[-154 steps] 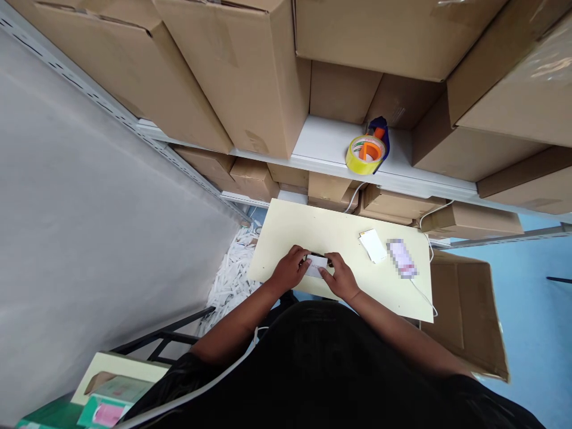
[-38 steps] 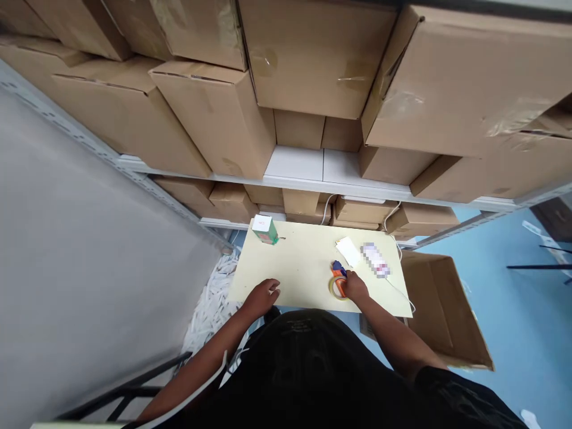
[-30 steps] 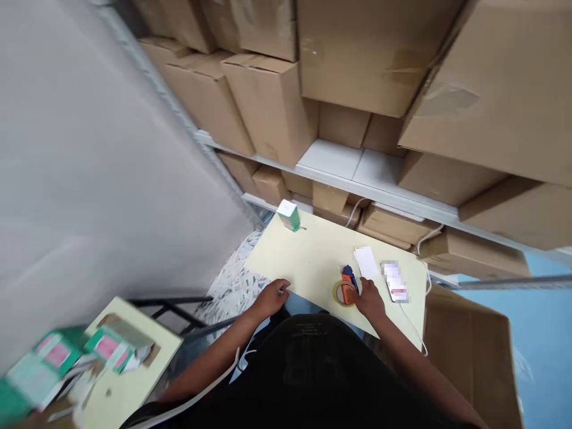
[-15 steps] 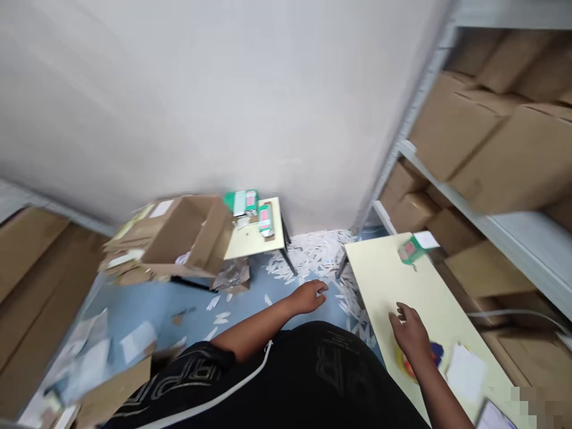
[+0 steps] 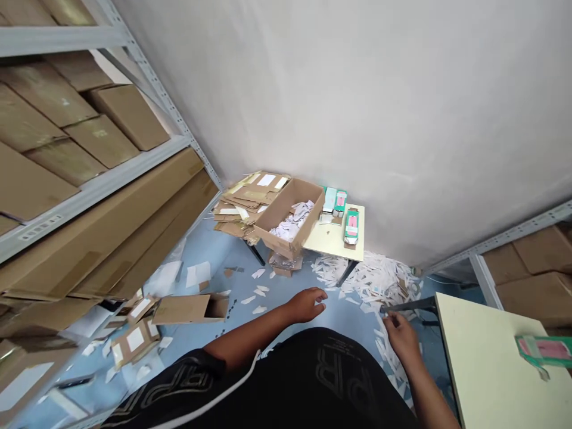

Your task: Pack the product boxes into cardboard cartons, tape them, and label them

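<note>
Turned away from the near table [image 5: 487,363] since the frame half a second earlier, the view was now filled mostly by the wall, and the right hand [image 5: 402,338] had been brought from above that tabletop to a place just beside its edge. No object was seen in either grip: the left hand [image 5: 307,305] was held half-curled, with a narrow gap between thumb and fingers, and the right was kept loosely bent. Whether the table leg [image 5: 413,305] was touched by the right fingers could not be told.

On the near table, a green carton [image 5: 547,350] was partly cut off by the frame's edge. Against the wall, a far table [image 5: 333,241] was occupied by a green pack [image 5: 352,226] and an open cardboard box [image 5: 273,241], in which white scraps [image 5: 292,221] were piled.

Footing was judged the main risk, since the floor was strewn with paper strips [image 5: 370,280] on which a foot could be slipped. The right hand could be knocked against the near table if the body were turned quickly, and the white cable [image 5: 223,392] across the clothing could be snagged.
</note>
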Motion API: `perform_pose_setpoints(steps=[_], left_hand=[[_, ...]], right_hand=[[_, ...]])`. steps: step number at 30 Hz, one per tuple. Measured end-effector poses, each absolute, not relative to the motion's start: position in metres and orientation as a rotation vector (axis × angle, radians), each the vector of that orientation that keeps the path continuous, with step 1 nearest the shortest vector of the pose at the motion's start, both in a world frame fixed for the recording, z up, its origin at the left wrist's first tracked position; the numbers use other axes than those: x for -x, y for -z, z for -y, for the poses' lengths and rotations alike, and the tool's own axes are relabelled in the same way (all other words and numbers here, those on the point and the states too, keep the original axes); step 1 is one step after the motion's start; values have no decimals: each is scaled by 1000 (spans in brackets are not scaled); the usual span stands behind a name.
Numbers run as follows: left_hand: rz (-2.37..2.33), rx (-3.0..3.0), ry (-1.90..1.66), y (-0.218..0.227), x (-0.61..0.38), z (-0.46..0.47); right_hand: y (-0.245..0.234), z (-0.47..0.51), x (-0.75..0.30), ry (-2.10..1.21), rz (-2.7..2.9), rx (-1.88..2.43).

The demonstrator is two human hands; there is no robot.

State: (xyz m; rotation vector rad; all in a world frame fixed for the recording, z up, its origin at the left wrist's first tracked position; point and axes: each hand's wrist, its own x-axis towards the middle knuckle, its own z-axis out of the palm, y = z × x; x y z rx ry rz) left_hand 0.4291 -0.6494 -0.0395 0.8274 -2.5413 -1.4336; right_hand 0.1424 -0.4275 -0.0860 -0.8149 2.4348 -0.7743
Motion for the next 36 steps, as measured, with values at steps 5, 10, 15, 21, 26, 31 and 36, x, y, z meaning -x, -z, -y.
perform_pose_setpoints(steps=[5, 10, 15, 21, 26, 31, 36], left_hand=[[2384, -937, 1446, 14, -466, 698], [2262, -1077, 1414, 1, -461, 734], [2195, -1131, 1319, -6, -444, 764], [2043, -1270, 987, -37, -435, 820], [1904, -1424, 798, -56, -455, 863], [1933, -1518, 630, -61, -503, 930], [2181, -1561, 476, -51, -562, 1030]], right_hand=[[90, 485, -179, 801, -2325, 860], [90, 551, -166, 848, -2232, 914], [82, 636, -134, 851, -2111, 1019], [65, 714, -123, 799, -1803, 1261], [46, 765, -124, 780, -1684, 1305], [21, 807, -142, 875, -1673, 1261], [8, 837, -181, 944, -1726, 1225]])
